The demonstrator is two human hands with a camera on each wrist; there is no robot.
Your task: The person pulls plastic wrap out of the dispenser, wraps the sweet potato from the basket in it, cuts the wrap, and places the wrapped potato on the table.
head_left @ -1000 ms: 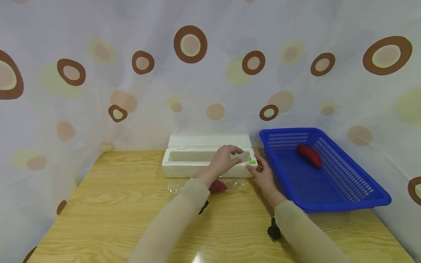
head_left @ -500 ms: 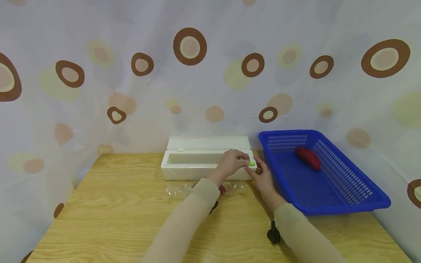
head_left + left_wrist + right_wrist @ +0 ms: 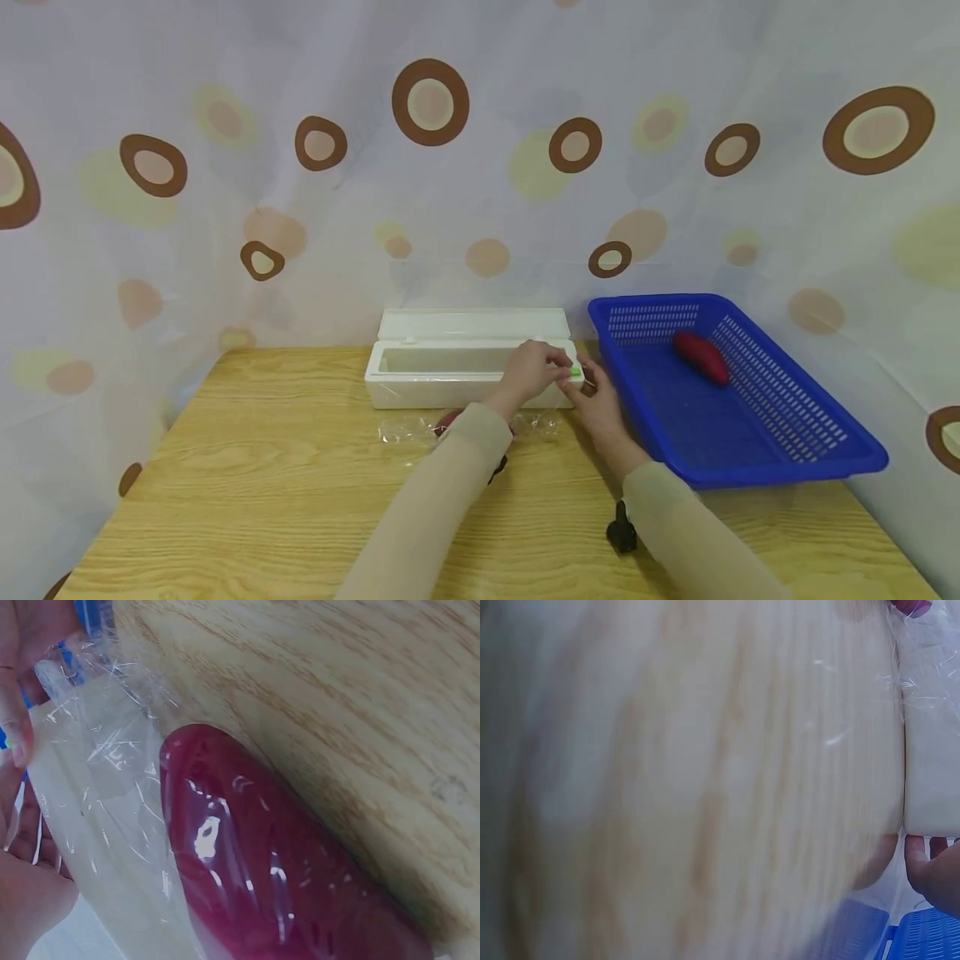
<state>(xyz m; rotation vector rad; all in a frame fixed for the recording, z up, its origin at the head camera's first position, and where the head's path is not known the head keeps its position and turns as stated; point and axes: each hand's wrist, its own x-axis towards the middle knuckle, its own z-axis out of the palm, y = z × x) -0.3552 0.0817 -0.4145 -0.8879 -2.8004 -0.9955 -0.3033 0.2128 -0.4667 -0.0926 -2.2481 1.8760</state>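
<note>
A white cling film dispenser [image 3: 420, 392] stands near the back of the table, its lid [image 3: 472, 323] raised. My left hand [image 3: 528, 371] reaches over its right end and pinches the small green slide cutter [image 3: 574, 372]. My right hand [image 3: 600, 408] holds the dispenser's right end, the thumb at the front corner. Clear cling film [image 3: 124, 757] runs from the dispenser over a dark red sweet potato [image 3: 255, 855] lying on the table in front of it. In the head view my left forearm hides most of that sweet potato.
A blue plastic basket [image 3: 750, 477] stands to the right, close beside my right hand, with another red sweet potato [image 3: 701, 358] in it. Behind the wooden table [image 3: 247, 467] hangs a patterned curtain [image 3: 480, 183].
My left hand has moved right along the dispenser to the green slide cutter, its fingertips coming together there. My right hand has stayed at the dispenser's right end.
</note>
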